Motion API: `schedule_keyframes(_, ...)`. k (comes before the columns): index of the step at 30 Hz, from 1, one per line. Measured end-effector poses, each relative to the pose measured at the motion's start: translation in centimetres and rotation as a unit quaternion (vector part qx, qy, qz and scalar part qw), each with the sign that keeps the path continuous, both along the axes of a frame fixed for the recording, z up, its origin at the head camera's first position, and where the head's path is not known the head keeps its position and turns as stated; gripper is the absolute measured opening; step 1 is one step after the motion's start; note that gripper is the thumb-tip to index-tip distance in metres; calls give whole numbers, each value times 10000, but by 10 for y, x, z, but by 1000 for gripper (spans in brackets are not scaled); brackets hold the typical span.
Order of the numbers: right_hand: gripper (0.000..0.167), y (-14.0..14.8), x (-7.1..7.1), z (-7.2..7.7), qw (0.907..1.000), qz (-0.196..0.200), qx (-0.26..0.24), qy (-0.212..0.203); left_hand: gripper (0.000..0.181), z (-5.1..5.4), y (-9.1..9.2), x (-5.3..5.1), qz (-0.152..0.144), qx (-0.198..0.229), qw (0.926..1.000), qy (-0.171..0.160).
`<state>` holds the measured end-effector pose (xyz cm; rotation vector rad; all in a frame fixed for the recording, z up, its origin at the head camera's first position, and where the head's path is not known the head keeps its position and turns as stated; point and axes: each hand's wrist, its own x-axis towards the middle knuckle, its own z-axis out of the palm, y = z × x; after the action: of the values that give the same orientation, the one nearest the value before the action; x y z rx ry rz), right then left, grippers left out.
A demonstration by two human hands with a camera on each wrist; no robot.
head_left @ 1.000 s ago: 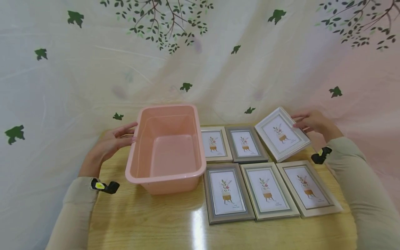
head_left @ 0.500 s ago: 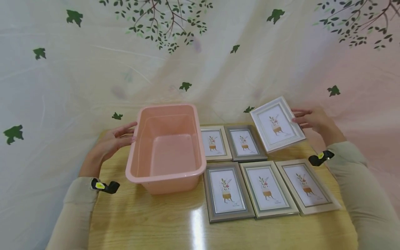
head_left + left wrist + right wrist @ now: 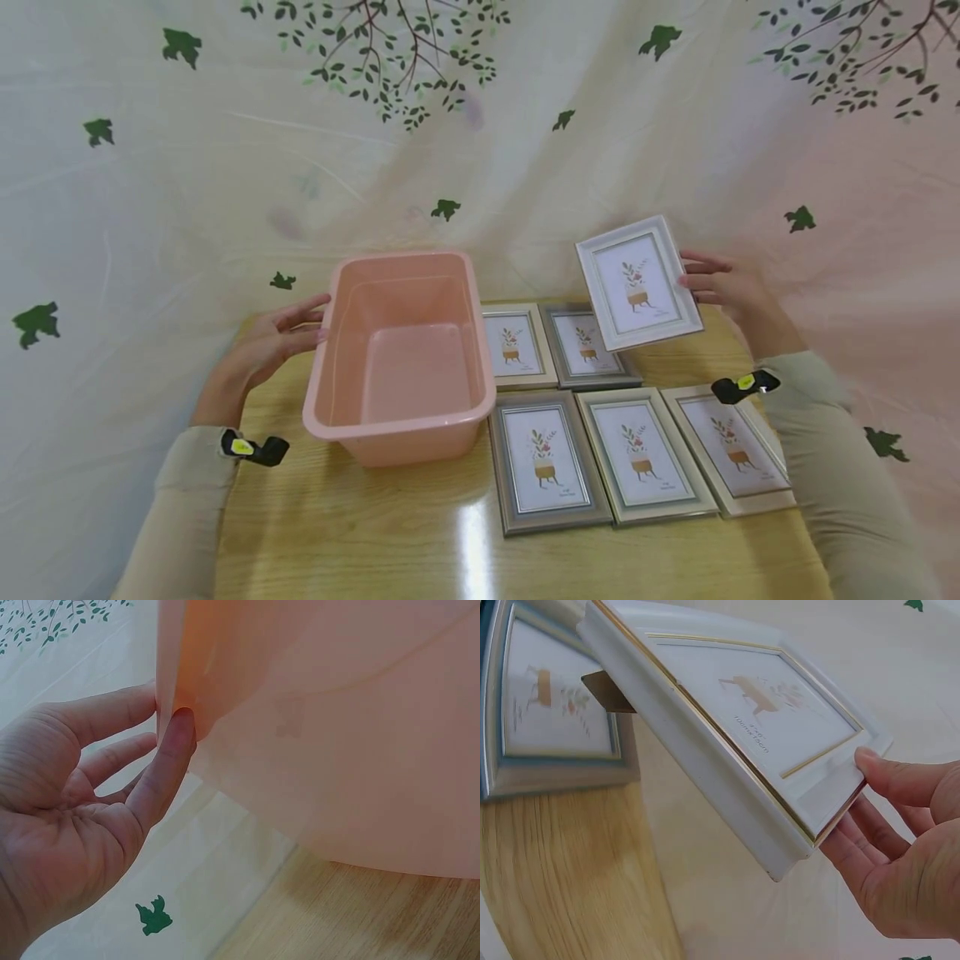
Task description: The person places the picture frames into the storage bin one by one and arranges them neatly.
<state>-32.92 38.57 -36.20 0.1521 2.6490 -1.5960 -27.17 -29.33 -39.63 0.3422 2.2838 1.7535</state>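
Observation:
A white picture frame (image 3: 609, 292) is held tilted above the back right of the table; my right hand (image 3: 731, 292) pinches its right edge. The right wrist view shows the thumb on the front of the white frame (image 3: 825, 795) and the other fingers of the hand (image 3: 907, 855) behind it. At the left, my left hand (image 3: 262, 342) grips the rim of a pink basin (image 3: 397, 429). In the left wrist view the hand (image 3: 82, 802) has its fingers and thumb on either side of the basin's rim (image 3: 166, 667). The basin's visible inside holds nothing.
Several picture frames lie flat right of the basin: a cream one (image 3: 550, 346) and a grey one (image 3: 633, 375) behind, others (image 3: 506, 467) in front. A patterned cloth (image 3: 525, 167) hangs behind the wooden table (image 3: 360, 533).
My right hand has lifted the white frame and carried it leftward, partly over the grey frame at the back. The left hand and basin have stayed in place.

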Motion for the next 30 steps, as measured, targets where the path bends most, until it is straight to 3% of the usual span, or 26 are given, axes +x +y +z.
schedule_keyframes(6,69,-23,2,5,9956,-46,-933,15,72,2,-1,0,-25,80,9999,-100)
schedule_keyframes(15,65,-62,0,12,9849,69,-1659,490,73,2,-2,0,4,-3,9999,-122)
schedule_keyframes(18,62,-75,-2,15,9773,107,-2007,672,73,3,-1,0,26,4,9999,-152)
schedule_keyframes(23,61,-97,-8,19,9553,357,-2786,923,73,3,0,0,66,-82,9999,-128)
schedule_keyframes(26,60,-111,-11,23,9478,369,-3015,966,73,3,0,-1,49,-72,9999,-117)
schedule_keyframes(30,57,-133,-12,30,9508,196,-2947,935,72,3,0,-1,32,-7,9999,-143)
